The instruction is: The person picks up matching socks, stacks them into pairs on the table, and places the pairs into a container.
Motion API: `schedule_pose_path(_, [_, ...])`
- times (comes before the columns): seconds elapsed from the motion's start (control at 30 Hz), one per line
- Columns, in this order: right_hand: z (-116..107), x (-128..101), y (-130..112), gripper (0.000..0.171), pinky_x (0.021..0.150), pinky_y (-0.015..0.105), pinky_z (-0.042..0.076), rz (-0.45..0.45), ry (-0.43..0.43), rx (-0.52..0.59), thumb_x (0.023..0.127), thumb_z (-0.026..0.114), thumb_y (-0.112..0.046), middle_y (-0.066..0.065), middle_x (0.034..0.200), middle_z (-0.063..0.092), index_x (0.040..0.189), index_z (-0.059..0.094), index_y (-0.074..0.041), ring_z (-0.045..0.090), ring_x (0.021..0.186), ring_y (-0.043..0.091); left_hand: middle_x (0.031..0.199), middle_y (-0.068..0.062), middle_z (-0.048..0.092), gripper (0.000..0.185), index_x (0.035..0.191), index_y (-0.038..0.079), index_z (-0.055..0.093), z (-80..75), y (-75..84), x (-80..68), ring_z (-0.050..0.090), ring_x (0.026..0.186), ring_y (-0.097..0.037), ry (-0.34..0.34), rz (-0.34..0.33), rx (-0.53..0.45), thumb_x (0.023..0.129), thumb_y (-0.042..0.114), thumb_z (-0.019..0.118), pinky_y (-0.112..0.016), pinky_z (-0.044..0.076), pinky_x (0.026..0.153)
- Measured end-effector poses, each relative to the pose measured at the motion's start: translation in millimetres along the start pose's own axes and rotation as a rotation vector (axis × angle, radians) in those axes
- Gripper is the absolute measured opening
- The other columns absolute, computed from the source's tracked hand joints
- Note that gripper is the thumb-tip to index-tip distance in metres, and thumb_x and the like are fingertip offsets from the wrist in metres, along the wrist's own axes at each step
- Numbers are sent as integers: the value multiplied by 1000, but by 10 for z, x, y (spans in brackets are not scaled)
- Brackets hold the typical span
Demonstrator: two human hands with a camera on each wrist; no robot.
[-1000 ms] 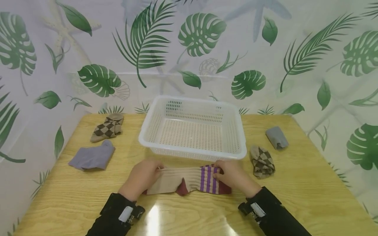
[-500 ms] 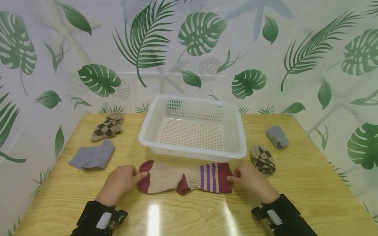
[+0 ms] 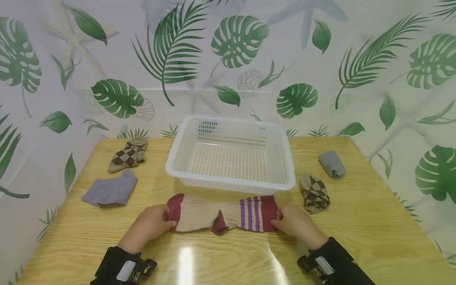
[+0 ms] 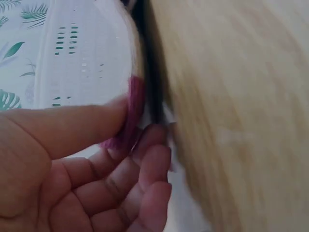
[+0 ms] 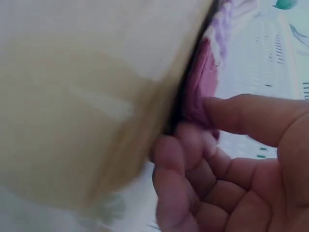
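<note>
A beige sock (image 3: 203,215) with maroon toe, heel and cuff and purple stripes lies stretched sideways on the table, in front of the basket. A second beige layer shows along its upper left edge. At the toe end, my left hand (image 3: 153,222) pinches the maroon fabric (image 4: 136,96) between thumb and fingers. My right hand (image 3: 295,223) pinches the maroon cuff (image 5: 205,79) at the other end, thumb on top and fingers curled beneath. Both wrist views show the sock edge-on between the fingertips.
A white plastic basket (image 3: 228,185) stands behind the sock. To the left lie a checkered sock (image 3: 128,155) and a grey-purple sock (image 3: 110,190). On the right are a checkered bundle (image 3: 315,194) and a grey bundle (image 3: 332,164). A leaf-print sheet (image 3: 228,51) hangs behind the wooden table.
My hands have moved outward from the sock's upper edge to its two ends and now pinch the toe and cuff. The maroon ends have come into view, laid flatter.
</note>
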State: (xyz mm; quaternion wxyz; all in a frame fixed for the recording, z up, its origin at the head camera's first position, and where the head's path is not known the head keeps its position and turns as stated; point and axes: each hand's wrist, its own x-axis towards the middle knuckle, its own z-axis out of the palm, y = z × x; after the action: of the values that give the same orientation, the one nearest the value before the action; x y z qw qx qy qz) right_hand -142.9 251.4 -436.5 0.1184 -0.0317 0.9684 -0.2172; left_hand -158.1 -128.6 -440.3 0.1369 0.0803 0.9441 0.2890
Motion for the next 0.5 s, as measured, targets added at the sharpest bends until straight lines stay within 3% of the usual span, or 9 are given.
schedule_pose_path(0.1, [-79, -4, 15, 24, 50, 27, 39, -6, 0, 97, 88, 67, -16, 1, 65, 52, 70, 54, -8, 49, 55, 14, 81, -8, 64, 12, 96, -1, 63, -64, -3, 18, 59, 73, -21, 39, 21, -64, 90, 8, 66, -34, 48, 62])
schedule_pose_path(0.23, [-215, 24, 53, 14, 57, 33, 55, -38, -15, 437, 92, 59, -9, 10, 76, 59, 90, 51, 3, 64, 64, 21, 96, -17, 68, 26, 118, -10, 60, -165, -23, 98, 66, 83, -25, 103, 27, -217, 96, 2, 55, -37, 53, 68])
schedule_pose_path(0.33, [-280, 57, 87, 26, 62, 36, 58, -40, -65, 679, 95, 51, -4, 18, 91, 62, 112, 46, 15, 69, 69, 24, 94, -18, 68, 29, 124, -12, 57, -224, -46, 159, 66, 80, -24, 96, 5, -327, 99, 1, 48, -34, 54, 67])
schedule_pose_path(0.4, [-292, 84, 112, 39, 63, 35, 58, -29, -101, 753, 97, 47, -4, 21, 95, 61, 125, 38, 21, 67, 69, 21, 90, -18, 68, 29, 123, -14, 57, -240, -76, 198, 66, 78, -22, 78, -5, -375, 99, 0, 47, -33, 54, 66])
schedule_pose_path(0.5, [-256, 136, 151, 46, 61, 29, 56, -18, -137, 733, 97, 45, -5, 15, 89, 60, 130, 35, 25, 62, 64, 14, 81, -13, 67, 28, 120, -13, 60, -226, -126, 249, 61, 70, -18, 32, -18, -378, 99, 0, 47, -29, 51, 62])
